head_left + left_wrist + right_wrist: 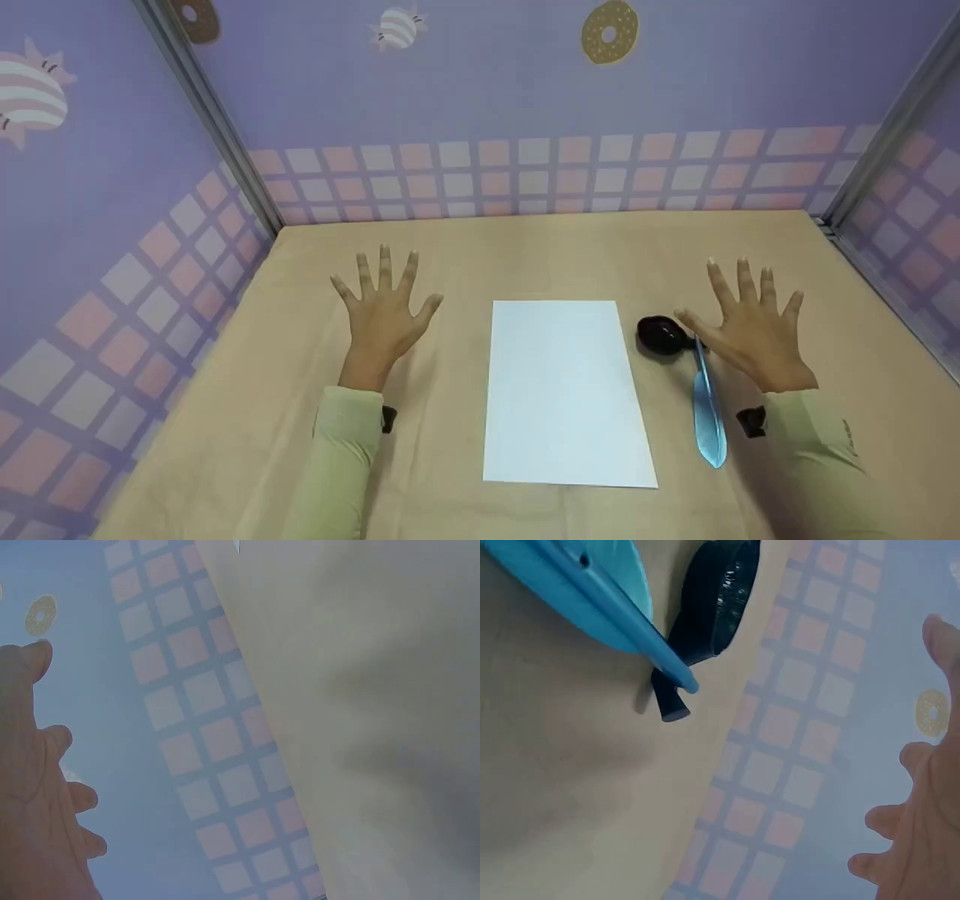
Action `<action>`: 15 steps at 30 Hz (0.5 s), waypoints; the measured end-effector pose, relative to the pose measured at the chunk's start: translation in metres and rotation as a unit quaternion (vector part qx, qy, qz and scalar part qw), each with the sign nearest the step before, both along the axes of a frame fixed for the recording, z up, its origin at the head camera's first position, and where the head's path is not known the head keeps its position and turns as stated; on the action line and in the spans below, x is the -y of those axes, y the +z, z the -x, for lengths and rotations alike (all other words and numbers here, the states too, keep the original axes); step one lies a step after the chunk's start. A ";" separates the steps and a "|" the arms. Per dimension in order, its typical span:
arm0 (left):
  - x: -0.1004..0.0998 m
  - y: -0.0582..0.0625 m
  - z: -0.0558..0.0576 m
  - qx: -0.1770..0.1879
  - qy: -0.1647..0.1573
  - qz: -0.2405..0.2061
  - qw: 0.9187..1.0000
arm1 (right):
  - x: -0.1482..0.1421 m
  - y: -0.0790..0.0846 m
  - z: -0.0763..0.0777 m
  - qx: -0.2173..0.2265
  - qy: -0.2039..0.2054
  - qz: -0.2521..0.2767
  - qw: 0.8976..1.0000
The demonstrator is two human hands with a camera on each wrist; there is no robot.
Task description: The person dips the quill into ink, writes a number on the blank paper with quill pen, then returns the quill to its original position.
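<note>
My left hand (381,321) is held up over the left part of the table with its fingers spread, holding nothing. On the right, my right hand (756,337) is raised in the same way, palm forward and fingers apart. Just left of its thumb sits a small black round cup (661,335) with a short handle, its inside dark and shiny in the right wrist view. A blue feather-shaped item (709,424) with a thin shaft lies nearer me, its narrow end overlapping the cup's handle. A white sheet of paper (562,394) lies between the hands.
The tan tabletop (442,262) meets a purple back wall (495,90) with pink and white squares. Similar walls stand at left and right, with grey metal posts (210,112) at the corners.
</note>
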State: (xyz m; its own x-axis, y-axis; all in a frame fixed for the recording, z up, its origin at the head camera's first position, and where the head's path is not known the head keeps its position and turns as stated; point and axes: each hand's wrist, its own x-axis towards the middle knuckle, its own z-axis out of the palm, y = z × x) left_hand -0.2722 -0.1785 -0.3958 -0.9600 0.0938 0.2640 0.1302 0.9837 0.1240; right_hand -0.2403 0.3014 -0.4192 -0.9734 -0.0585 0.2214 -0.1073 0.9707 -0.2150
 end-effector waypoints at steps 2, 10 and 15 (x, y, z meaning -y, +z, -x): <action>0.002 0.001 0.000 0.003 0.001 -0.005 1.000 | 0.000 0.000 0.000 0.000 0.000 0.002 1.000; 0.010 0.010 -0.004 0.027 0.009 -0.013 1.000 | 0.000 0.005 -0.003 -0.008 -0.006 0.017 1.000; 0.014 0.013 -0.006 0.022 0.005 -0.018 1.000 | 0.000 0.006 -0.007 -0.016 -0.008 0.009 1.000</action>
